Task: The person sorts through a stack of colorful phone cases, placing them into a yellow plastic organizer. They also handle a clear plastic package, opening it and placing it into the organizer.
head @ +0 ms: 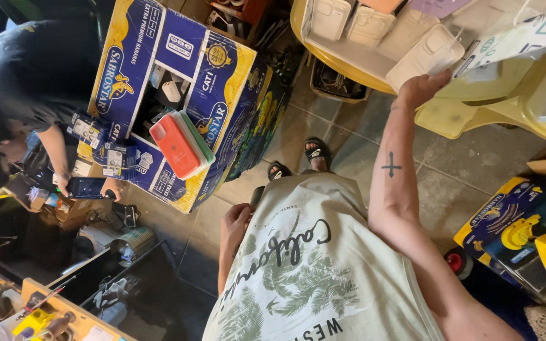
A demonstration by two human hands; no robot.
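Tiled floor below; left hand (236,218) loosely curled, apparently empty; right hand (419,88) gripping white case (426,55).

- White plastic clamshell case (426,55), closed, tilted at the edge of a yellow tray (349,66), beside a row of similar white cases (349,22).

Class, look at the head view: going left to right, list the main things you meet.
Co-worker in black → blue and yellow cardboard box → red case → left hand → sandals → right hand touching white tray → small boxes.
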